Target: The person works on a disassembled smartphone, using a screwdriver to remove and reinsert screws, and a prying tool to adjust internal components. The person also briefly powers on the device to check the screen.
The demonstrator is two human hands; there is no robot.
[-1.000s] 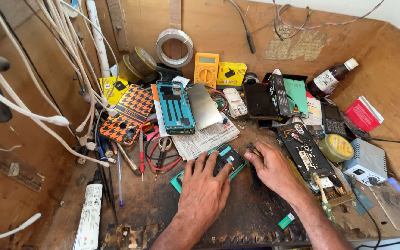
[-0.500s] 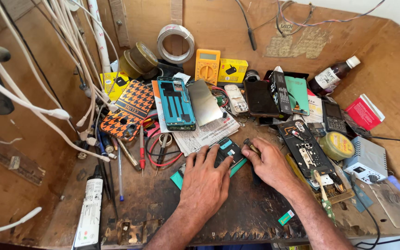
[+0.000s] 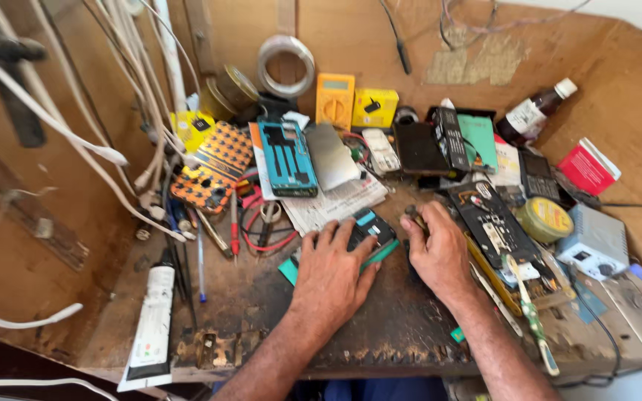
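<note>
Left hand (image 3: 332, 276) lies flat, fingers spread, on opened phone (image 3: 365, 230); right hand (image 3: 436, 252) pinches small tool (image 3: 412, 214) beside it on tabletop (image 3: 261, 304).

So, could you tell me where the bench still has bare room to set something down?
The barest patch is the dark bench top near the front edge, between the white tube and the left hand. A smaller strip lies below the right hand, around. Everything behind the hands, back to the wall, is crowded with phones, tools and boxes.
</note>
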